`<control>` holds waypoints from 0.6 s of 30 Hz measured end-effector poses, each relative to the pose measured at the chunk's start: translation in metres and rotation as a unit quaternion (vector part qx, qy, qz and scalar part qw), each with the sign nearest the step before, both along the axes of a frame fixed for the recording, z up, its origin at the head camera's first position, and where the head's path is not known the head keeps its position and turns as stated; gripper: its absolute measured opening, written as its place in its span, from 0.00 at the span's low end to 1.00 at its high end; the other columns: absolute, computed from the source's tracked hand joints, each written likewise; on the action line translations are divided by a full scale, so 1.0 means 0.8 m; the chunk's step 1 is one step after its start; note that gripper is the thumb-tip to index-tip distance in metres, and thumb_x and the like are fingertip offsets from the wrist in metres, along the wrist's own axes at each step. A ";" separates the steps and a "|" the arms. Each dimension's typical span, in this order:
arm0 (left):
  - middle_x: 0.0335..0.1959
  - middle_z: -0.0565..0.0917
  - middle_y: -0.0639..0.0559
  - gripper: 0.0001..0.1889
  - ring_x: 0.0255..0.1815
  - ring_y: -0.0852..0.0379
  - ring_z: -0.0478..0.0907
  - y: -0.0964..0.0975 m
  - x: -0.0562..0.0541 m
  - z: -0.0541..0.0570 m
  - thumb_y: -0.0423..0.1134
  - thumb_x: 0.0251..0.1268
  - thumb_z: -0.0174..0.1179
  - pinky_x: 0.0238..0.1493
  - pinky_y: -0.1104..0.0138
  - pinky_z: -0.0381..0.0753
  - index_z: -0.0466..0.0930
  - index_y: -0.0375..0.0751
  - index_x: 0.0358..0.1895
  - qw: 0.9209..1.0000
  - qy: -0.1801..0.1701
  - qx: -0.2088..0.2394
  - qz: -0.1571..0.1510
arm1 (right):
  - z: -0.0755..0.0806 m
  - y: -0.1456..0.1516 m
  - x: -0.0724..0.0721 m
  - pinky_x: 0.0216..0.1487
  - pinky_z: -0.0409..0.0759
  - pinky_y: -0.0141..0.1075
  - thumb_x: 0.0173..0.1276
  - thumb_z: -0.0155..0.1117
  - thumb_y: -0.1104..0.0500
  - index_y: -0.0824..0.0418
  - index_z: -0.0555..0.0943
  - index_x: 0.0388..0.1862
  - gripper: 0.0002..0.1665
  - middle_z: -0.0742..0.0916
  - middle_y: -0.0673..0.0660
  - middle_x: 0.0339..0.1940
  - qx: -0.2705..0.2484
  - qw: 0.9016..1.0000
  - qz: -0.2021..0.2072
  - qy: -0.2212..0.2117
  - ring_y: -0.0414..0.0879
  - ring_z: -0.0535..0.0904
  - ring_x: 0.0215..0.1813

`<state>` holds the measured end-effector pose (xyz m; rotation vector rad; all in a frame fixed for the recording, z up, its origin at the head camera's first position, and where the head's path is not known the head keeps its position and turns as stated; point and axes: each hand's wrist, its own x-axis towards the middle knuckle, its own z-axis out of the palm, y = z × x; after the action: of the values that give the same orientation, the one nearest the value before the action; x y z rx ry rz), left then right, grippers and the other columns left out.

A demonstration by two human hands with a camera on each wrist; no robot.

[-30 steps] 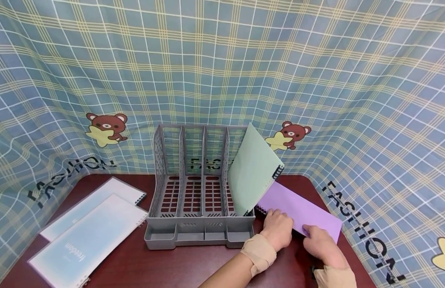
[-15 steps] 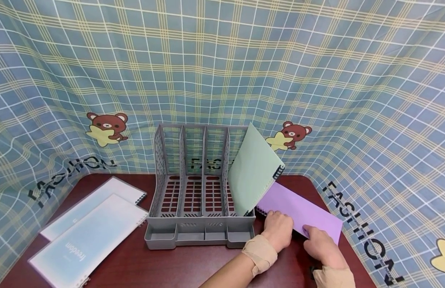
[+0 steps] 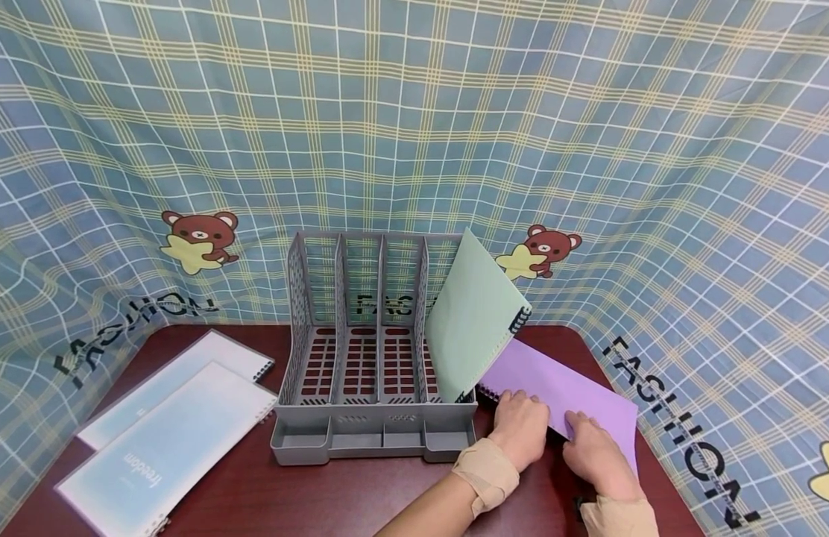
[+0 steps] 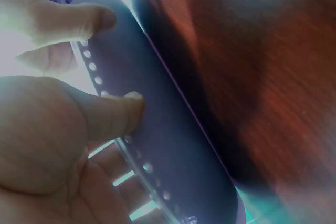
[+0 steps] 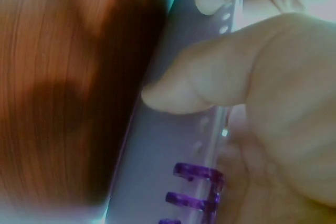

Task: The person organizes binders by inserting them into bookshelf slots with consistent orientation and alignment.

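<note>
A purple spiral notebook (image 3: 569,391) slants across the table's right side, beside the organizer. My left hand (image 3: 522,425) grips its near edge close to the spiral end. Farther right along that edge, my right hand (image 3: 599,451) grips it too. In the left wrist view, the left thumb (image 4: 118,116) lies on the notebook's face beside a row of punched holes, with fingers behind. The right wrist view has the right thumb (image 5: 184,82) pressed on the same face, above purple binding rings (image 5: 194,187). A light green notebook (image 3: 475,321) leans in the organizer's rightmost slot.
The grey desk organizer (image 3: 377,414) has upright dividers and small front trays. Two pale blue notebooks (image 3: 166,447) overlap on the left of the dark red table (image 3: 361,500). A plaid curtain (image 3: 388,134) encloses the back and sides. A small black object (image 3: 578,507) lies near the right wrist.
The purple notebook's right end has shifted slightly, and its near right corner now reaches lower in the head view. My right hand has moved slightly with it; the left hand is almost still.
</note>
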<state>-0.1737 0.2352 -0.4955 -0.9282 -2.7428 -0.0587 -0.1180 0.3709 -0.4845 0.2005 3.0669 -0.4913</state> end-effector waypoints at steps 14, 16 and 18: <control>0.37 0.85 0.66 0.06 0.45 0.64 0.78 -0.002 0.004 0.003 0.52 0.56 0.73 0.48 0.65 0.70 0.89 0.65 0.38 1.000 0.009 0.001 0.001 | 0.002 -0.008 0.000 0.68 0.68 0.66 0.66 0.52 0.68 0.80 0.69 0.69 0.33 0.72 0.84 0.68 0.014 1.000 0.011 -0.010 0.81 0.68 0.69; 0.37 0.85 0.65 0.06 0.44 0.63 0.78 -0.003 0.004 0.004 0.53 0.55 0.73 0.49 0.65 0.70 0.88 0.65 0.36 1.000 0.022 0.007 -0.005 | 0.003 -0.009 0.001 0.68 0.68 0.66 0.66 0.51 0.68 0.80 0.69 0.70 0.33 0.72 0.84 0.68 0.016 1.000 0.010 -0.005 0.81 0.68 0.69; 0.36 0.84 0.65 0.06 0.46 0.63 0.78 -0.004 0.004 0.006 0.53 0.54 0.73 0.52 0.65 0.71 0.88 0.65 0.35 0.999 0.037 0.018 -0.015 | 0.004 -0.008 0.001 0.68 0.68 0.67 0.66 0.50 0.68 0.80 0.69 0.70 0.33 0.72 0.83 0.69 0.016 1.000 0.010 0.003 0.81 0.68 0.69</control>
<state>-0.1703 0.2320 -0.4911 -0.9423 -2.6522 -0.0774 -0.1168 0.3641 -0.4816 0.1699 3.0804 -0.4423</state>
